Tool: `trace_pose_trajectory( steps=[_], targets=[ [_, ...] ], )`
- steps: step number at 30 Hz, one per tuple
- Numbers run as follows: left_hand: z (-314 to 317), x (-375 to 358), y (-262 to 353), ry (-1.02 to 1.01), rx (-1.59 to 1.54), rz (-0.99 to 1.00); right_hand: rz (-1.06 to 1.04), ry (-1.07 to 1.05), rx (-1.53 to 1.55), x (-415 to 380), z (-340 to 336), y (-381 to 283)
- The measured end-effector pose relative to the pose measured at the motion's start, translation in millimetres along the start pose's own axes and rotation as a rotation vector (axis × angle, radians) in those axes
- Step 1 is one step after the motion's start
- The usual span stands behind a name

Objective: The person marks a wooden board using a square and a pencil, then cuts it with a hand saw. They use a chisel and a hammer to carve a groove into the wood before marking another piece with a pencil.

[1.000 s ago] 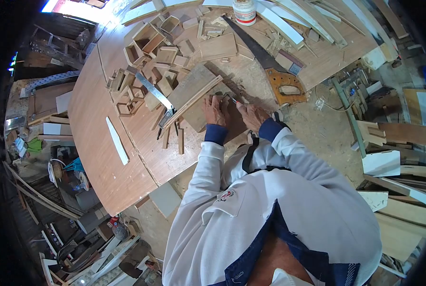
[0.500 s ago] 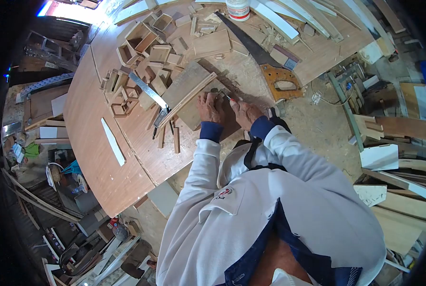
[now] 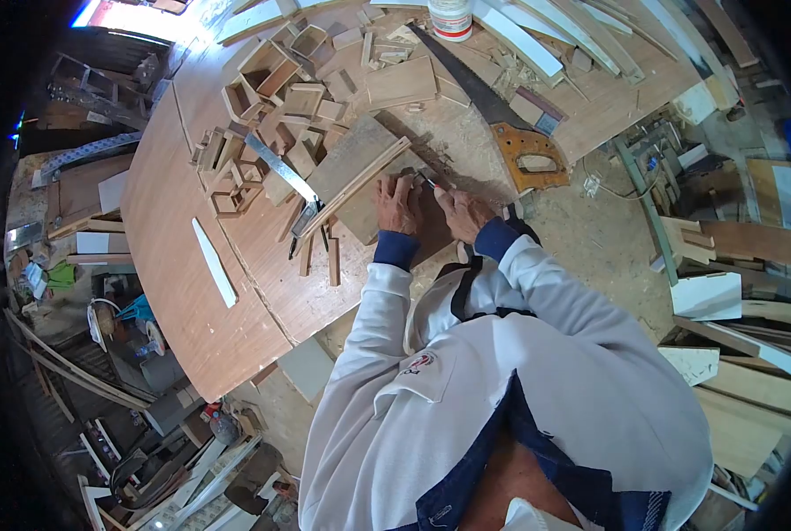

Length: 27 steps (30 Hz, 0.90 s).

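My left hand (image 3: 399, 205) rests with curled fingers at a wooden board (image 3: 357, 218) near the table's front edge; whatever lies under its fingertips is hidden. Close on its right, my right hand (image 3: 464, 212) is closed around a thin tool (image 3: 425, 180) with a metallic shaft, its tip directed toward the left fingertips. The tool's exact kind is too small to tell. Just left of my hands, a long wooden strip (image 3: 353, 186) runs diagonally along a flat board (image 3: 351, 155). Against the strip's lower end lies a sliding bevel (image 3: 296, 188) with a metal blade.
A handsaw (image 3: 528, 159) lies to the right, below a white tub (image 3: 450, 19). Small wooden box frames (image 3: 262, 75) and offcuts cover the table's back left. A white pointed strip (image 3: 214, 263) lies on the left tabletop. Stacked boards (image 3: 740, 398) stand at far right.
The whole scene has shifted slightly right and down in view. Both hands stay by the board, with the tool still in my right hand and only small finger movement.
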<state>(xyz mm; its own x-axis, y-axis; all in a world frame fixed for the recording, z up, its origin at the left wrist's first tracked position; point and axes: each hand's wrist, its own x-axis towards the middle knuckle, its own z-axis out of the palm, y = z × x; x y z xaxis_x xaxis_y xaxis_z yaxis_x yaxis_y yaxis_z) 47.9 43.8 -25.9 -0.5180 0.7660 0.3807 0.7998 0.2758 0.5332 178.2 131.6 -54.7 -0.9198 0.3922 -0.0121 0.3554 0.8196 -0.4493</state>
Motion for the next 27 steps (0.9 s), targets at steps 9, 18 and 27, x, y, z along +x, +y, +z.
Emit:
trace_pose_trajectory(
  steps=[9, 18, 27],
  targets=[
    [1.2, 2.7, -1.2, -0.02, -0.081, -0.042, -0.013, -0.019, -0.02, -11.7, -4.9, 2.6],
    [-0.2, -0.1, -3.7, 0.001, -0.06, -0.013, 0.528, -0.193, 0.426, 16.9, -43.7, -25.7],
    [9.1, -0.5, -8.7, 0.021, -0.011, -0.027, 0.471, -0.049, 0.419, -0.9, -26.9, -20.6]
  ],
)
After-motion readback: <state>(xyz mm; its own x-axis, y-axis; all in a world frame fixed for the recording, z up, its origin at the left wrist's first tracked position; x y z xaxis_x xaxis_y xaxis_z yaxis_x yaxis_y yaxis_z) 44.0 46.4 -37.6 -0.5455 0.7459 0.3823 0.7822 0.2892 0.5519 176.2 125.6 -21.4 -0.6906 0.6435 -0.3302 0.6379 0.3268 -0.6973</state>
